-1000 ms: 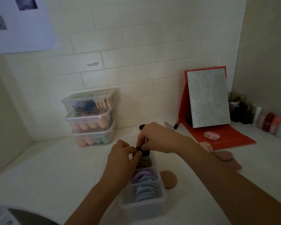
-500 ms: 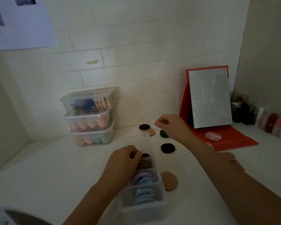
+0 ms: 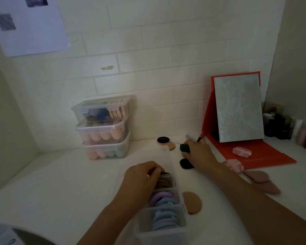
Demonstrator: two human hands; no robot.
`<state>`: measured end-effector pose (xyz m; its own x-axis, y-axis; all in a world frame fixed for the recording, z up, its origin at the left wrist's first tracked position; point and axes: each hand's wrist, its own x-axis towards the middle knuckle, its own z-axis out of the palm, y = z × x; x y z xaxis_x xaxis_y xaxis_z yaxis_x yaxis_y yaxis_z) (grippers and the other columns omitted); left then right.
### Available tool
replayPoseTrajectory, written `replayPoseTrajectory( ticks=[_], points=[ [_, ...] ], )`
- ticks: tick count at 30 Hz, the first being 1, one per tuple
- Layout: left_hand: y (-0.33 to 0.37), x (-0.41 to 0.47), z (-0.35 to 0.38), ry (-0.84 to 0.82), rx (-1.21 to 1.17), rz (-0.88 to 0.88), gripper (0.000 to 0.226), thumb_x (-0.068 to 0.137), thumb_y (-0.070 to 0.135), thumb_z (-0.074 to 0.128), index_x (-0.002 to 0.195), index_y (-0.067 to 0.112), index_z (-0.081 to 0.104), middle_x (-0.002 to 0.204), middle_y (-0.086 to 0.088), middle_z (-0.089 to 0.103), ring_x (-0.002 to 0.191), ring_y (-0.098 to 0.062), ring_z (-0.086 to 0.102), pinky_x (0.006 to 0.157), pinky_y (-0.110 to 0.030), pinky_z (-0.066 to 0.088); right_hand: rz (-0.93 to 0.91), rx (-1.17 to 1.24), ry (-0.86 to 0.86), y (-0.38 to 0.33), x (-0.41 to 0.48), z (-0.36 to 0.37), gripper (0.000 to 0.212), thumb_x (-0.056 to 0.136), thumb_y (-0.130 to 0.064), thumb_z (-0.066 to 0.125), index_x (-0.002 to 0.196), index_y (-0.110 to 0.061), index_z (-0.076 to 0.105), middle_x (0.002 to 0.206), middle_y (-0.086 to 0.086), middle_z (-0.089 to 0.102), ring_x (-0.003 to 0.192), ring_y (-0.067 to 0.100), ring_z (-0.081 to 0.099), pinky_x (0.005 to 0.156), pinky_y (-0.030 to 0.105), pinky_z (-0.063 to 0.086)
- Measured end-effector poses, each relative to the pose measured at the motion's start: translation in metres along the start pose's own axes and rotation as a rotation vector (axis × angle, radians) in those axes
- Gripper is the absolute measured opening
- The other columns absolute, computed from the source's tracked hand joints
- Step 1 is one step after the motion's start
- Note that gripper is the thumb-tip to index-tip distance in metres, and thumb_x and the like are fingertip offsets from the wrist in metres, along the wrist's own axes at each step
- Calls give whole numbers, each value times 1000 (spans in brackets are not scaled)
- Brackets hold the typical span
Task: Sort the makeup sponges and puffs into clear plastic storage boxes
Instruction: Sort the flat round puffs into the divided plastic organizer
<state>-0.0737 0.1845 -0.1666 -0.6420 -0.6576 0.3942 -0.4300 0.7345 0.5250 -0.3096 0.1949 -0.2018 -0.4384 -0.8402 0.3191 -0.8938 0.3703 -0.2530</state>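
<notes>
Red-backed mirror (image 3: pixel 238 110), bottles (image 3: pixel 279 128), wall paper (image 3: pixel 30 25)

three lidded clear boxes (image 3: pixel 102 128) stacked at the far left, one open divided box (image 3: pixel 163 207) near the middle. loose on the counter: three dark round puffs (image 3: pixel 185 163), two tan round puffs (image 3: pixel 192 202), two pink striped sponges (image 3: pixel 241 152), two mauve teardrop puffs (image 3: pixel 258 176).
</notes>
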Motion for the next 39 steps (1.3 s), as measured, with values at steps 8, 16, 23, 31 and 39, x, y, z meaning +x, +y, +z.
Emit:
replayPoseTrajectory(
  ticks=[8, 16, 23, 31, 39],
  points=[
    [4, -1, -3, -15, 1, -19, 22, 95, 26, 45, 97, 26, 68, 97, 9, 66, 89, -3, 57, 81, -15, 45, -21, 66, -43, 1, -1, -4, 20, 95, -30, 49, 111, -20, 56, 122, 8, 59, 111, 27, 45, 88, 35, 41],
    [8, -3, -5, -41, 60, -45, 24, 96, 28, 44, 98, 28, 68, 102, 6, 63, 91, -8, 56, 86, -21, 43, -41, 428, -18, -21, -2, -69, 23, 89, -10, 61, 112, -12, 67, 96, -2, 57, 74, 6, 52, 61, 15, 42],
    [13, -3, -7, -28, 81, -69, 26, 97, 29, 42, 104, 24, 67, 103, 4, 64, 88, -7, 55, 85, -21, 43, -335, 433, -274, -79, -37, -122, 16, 86, -18, 66, 102, -20, 67, 77, -14, 63, 56, -4, 57, 52, 9, 42],
    [13, -4, -7, 1, 67, -76, 26, 95, 30, 48, 102, 22, 71, 99, 1, 68, 83, -8, 56, 69, -12, 39, -353, 203, -229, -87, -44, -114, 17, 87, -16, 61, 103, -16, 69, 86, -8, 60, 66, 1, 53, 54, 10, 35],
    [13, -4, -6, 26, 91, -73, 26, 94, 31, 50, 99, 19, 72, 97, -2, 67, 83, -12, 58, 69, -17, 41, -413, 153, -235, -90, -46, -106, 14, 81, -17, 69, 95, -15, 69, 84, -8, 58, 66, 1, 49, 54, 11, 34]
  ],
)
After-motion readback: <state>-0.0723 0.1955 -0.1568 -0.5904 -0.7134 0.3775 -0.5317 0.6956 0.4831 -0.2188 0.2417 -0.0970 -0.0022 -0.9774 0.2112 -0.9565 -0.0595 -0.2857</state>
